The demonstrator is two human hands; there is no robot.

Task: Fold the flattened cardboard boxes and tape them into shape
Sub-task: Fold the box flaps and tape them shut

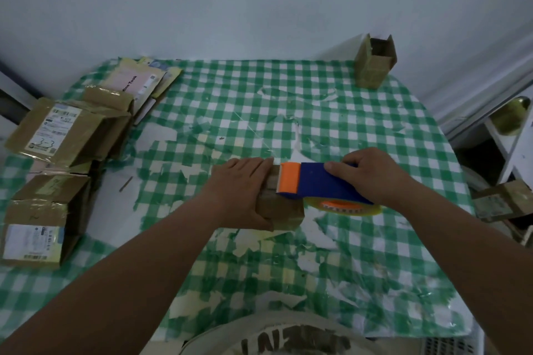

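Left hand (245,187) pressed flat on the small box (284,212); your right grip (372,174) wraps the tape dispenser (323,181), blade end touching the box top, dispenser's long axis pointing left.

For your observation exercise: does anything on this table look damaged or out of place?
Yes. The green checked tablecloth is badly worn: its pattern has peeled off in white patches, mostly around the box being taped. Nothing looks spilled.
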